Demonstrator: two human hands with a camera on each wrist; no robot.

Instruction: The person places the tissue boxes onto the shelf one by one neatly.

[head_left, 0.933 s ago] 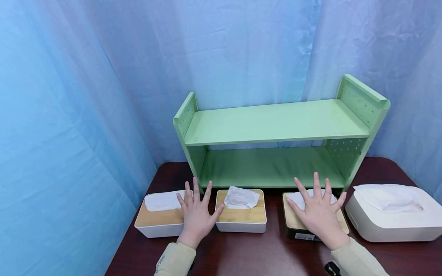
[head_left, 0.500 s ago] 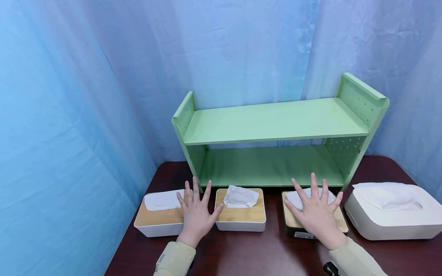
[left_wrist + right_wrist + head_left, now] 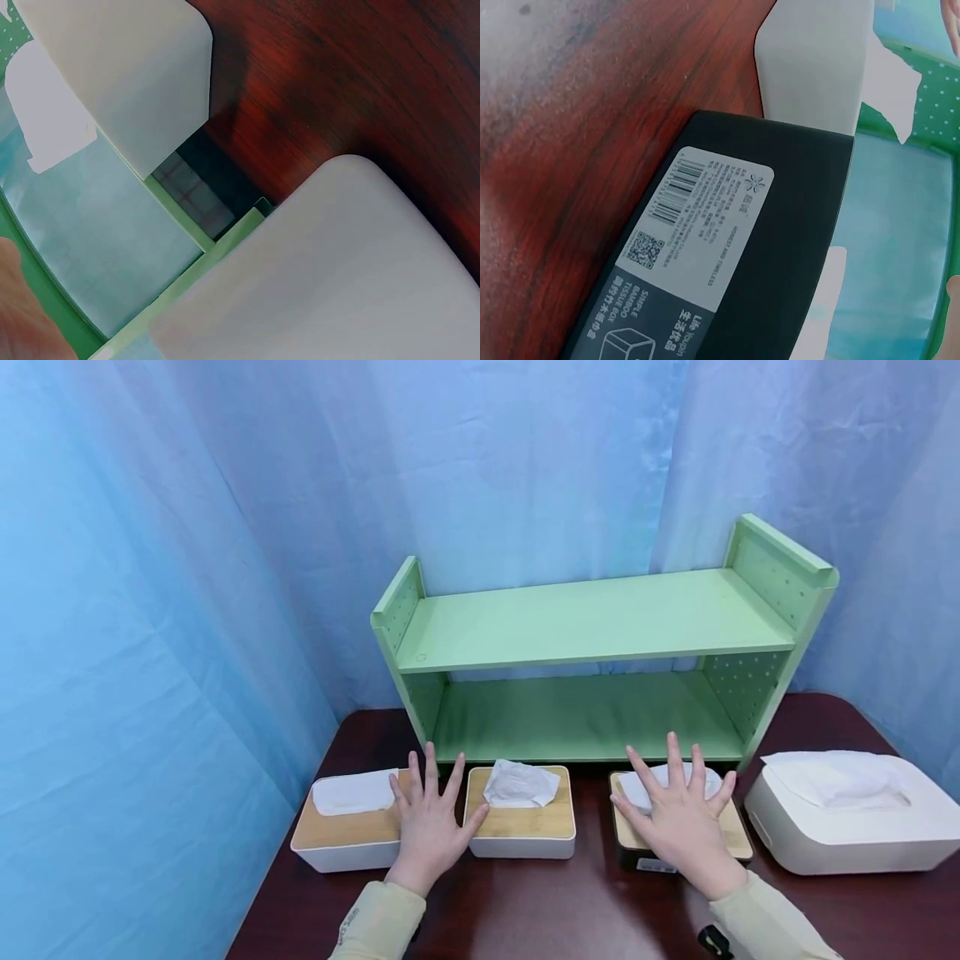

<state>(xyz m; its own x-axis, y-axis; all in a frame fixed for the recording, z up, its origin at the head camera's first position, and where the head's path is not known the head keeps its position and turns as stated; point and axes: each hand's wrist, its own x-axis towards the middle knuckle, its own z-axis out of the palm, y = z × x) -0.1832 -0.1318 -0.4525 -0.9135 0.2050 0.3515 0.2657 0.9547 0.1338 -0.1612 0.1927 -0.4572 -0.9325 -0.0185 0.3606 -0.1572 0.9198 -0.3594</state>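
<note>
In the head view my left hand [image 3: 429, 837] is spread, palm down, over the gap between two white tissue boxes with wooden lids. It overlaps the right end of the left box [image 3: 345, 831], and its thumb reaches over the edge of the middle box [image 3: 525, 827]. My right hand [image 3: 684, 822], fingers splayed, is above a black tissue box [image 3: 802, 187] with a pale wooden lid [image 3: 731, 835], hiding part of its white tissue. Neither hand holds anything. A printed label [image 3: 705, 217] shows on the black box's side. Part of my left hand shows at the left wrist view's lower left.
Behind the boxes stands a green two-tier shelf [image 3: 600, 622] with perforated side panels. A larger white tissue box [image 3: 855, 847] sits at the right, tissue lying over its top. Everything rests on a dark red wooden table [image 3: 540, 910], with blue curtains [image 3: 525, 468] around it.
My right hand drifts slightly left over the black box, fingers still spread. The left hand barely moves, edging a little right. The head view shifts slightly; the boxes stay in place.
</note>
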